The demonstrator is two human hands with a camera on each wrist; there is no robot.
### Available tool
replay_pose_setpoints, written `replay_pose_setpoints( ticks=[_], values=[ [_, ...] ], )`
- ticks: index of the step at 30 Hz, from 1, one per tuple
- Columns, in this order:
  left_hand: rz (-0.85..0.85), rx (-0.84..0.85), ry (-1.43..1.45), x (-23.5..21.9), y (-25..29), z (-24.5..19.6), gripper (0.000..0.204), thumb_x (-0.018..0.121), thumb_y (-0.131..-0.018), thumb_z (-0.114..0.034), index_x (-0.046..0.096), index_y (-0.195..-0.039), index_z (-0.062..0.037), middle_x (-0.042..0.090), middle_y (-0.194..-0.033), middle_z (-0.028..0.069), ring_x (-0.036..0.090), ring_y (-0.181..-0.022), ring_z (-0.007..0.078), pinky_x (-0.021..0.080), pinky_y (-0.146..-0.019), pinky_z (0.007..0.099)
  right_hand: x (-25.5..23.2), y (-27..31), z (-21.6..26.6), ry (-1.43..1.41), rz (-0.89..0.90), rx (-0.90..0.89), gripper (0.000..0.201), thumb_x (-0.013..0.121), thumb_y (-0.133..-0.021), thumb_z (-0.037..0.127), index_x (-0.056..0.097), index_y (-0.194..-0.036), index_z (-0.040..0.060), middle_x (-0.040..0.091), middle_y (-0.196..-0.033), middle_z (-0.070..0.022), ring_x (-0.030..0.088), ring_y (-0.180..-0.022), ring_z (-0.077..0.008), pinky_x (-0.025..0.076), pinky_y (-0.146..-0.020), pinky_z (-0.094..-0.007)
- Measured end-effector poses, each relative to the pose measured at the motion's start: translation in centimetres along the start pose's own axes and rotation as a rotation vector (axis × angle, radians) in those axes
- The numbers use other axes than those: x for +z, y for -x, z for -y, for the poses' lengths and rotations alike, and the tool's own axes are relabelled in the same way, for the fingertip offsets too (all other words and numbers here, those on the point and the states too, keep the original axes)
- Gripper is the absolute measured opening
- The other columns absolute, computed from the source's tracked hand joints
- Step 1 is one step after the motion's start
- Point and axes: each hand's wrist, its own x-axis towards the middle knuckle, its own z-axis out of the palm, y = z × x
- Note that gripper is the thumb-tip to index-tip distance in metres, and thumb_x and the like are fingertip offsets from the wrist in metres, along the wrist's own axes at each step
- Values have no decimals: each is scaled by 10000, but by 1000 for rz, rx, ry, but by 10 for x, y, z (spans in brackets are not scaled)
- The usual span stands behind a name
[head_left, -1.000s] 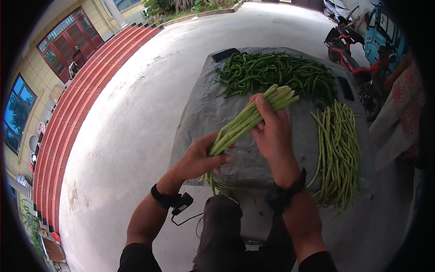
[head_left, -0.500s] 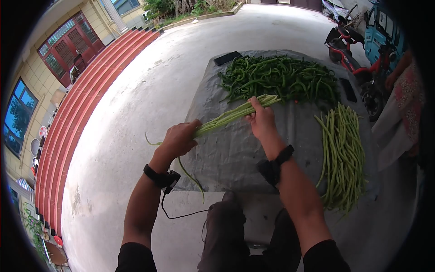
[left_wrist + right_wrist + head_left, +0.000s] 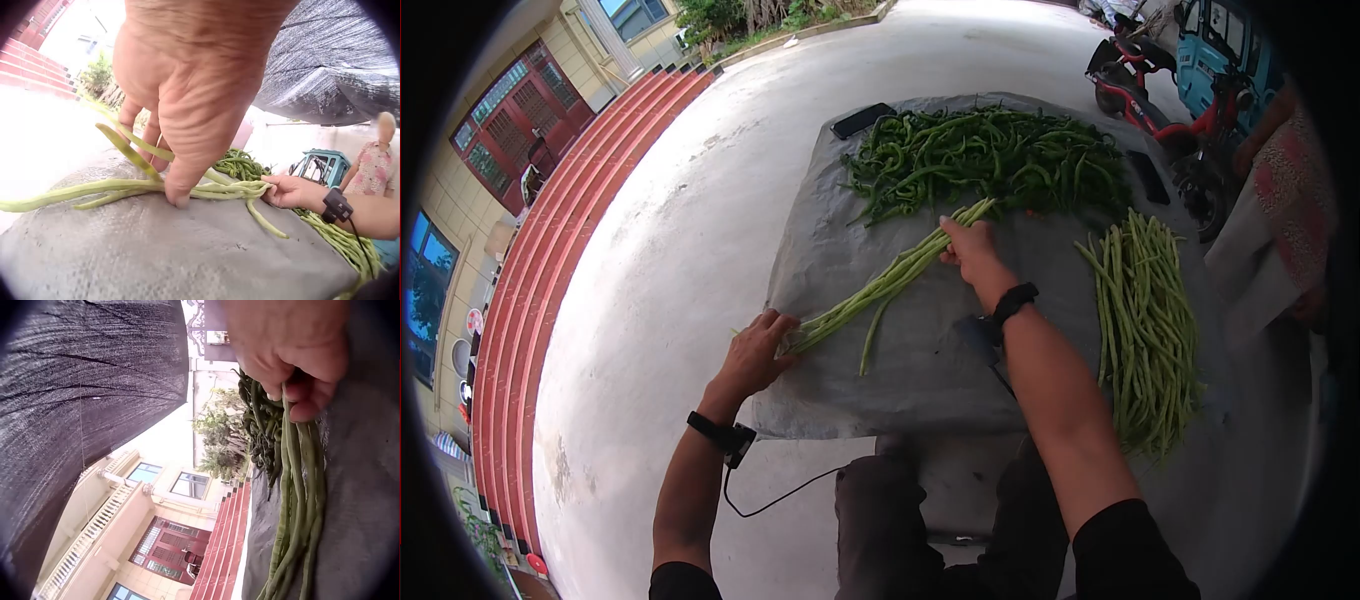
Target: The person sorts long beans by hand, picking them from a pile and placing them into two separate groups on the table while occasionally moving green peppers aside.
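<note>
A bundle of long green beans (image 3: 880, 287) lies slantwise over the grey sheet (image 3: 940, 390) on the table. My right hand (image 3: 973, 248) pinches its upper end between thumb and fingers, close to the heap of green chili peppers (image 3: 990, 160). At the lower end, by the sheet's left edge, my left hand (image 3: 752, 352) has the beans between its thumb and fingers. In the left wrist view, the thumb (image 3: 180, 187) comes down on the near side of the beans, and several tips stick out past the hand. One bean hangs away from the bundle's middle.
A larger pile of long beans (image 3: 1145, 335) lies along the table's right side. Two dark phones, one at the far left corner (image 3: 863, 120) and one at the right (image 3: 1147, 177), flank the peppers. A person in patterned clothing (image 3: 1285, 205) is at the right, near a red scooter (image 3: 1145, 105).
The bundle was first held raised over the table, both hands close together. My left hand has slid down and left along it, and the beans are now stretched lower across the sheet.
</note>
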Motion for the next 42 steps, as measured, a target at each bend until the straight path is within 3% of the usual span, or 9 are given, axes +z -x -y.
replay_pose_setpoints(
  ticks=[7, 13, 19, 24, 29, 32, 36, 38, 42],
  values=[
    [-9, 60, 65, 3, -6, -12, 368, 776, -899, -117, 661, -1248, -111, 672, -1193, 119, 696, -1115, 325, 554, -962, 467, -3, 16, 15, -82, 99, -52, 295, 769, -991, 210, 635, -1000, -52, 641, -862, -77, 637, -664, -170, 678, -628, -397],
    [-7, 31, 79, 7, -14, -19, 348, 766, -916, -134, 667, -1248, -112, 673, -1194, 129, 705, -1094, 323, 561, -932, 468, -19, 27, 48, 550, 119, 34, 400, 743, -1010, 228, 601, -1096, -136, 645, -909, -138, 720, -766, -231, 678, -646, -377],
    [-193, 64, -67, 0, -7, -41, 348, 774, -898, -107, 664, -1228, -109, 636, -1256, 110, 637, -1216, 340, 557, -948, 471, -27, 9, 17, -91, -27, -81, 411, 693, -1034, 185, 548, -1199, -163, 668, -1083, -244, 747, -869, -267, 676, -665, -386],
    [-344, 183, 99, -8, -9, -96, 354, 778, -841, -38, 651, -1170, -65, 631, -1212, 143, 611, -1165, 383, 520, -943, 491, -47, -10, -12, 647, 8, -274, 389, 673, -1032, 139, 529, -1227, -166, 684, -1027, -241, 740, -727, -251, 659, -580, -377],
    [-365, 367, 164, -4, 4, -165, 350, 768, -838, -26, 661, -1168, -74, 639, -1213, 126, 627, -1126, 360, 521, -922, 480, -56, 55, 30, 239, -179, -56, 419, 670, -1029, 115, 474, -1297, -141, 684, -987, -221, 714, -637, -238, 620, -508, -367],
    [-318, 441, 207, 6, 22, -197, 342, 772, -835, -28, 674, -1158, -81, 651, -1205, 112, 641, -1108, 349, 530, -912, 469, -60, 46, 15, -25, -256, -161, 420, 669, -1030, 104, 458, -1336, -92, 681, -1005, -208, 721, -695, -243, 629, -543, -376],
    [-251, 501, 296, 22, 47, -218, 309, 786, -829, -38, 694, -1121, -83, 676, -1153, 102, 661, -1072, 344, 543, -905, 458, -79, 0, -34, 440, -359, -510, 450, 706, -1013, 169, 479, -1334, -50, 681, -1045, -211, 715, -855, -316, 593, -702, -455],
    [-244, 518, 340, 22, 50, -227, 280, 779, -840, -28, 705, -1105, -78, 687, -1125, 99, 676, -1047, 334, 555, -884, 441, -89, 47, -9, 637, -291, -517, 531, 737, -998, 237, 476, -1345, -68, 682, -1103, -293, 694, -1057, -466, 547, -904, -579],
    [-232, 437, 558, 11, 52, -254, 247, 755, -870, -4, 709, -1106, -61, 704, -1105, 106, 705, -1013, 296, 569, -851, 395, -111, 98, 6, 609, -131, -448, 509, 754, -985, 285, 531, -1330, -15, 712, -1098, -223, 715, -995, -402, 567, -848, -512]
  ],
)
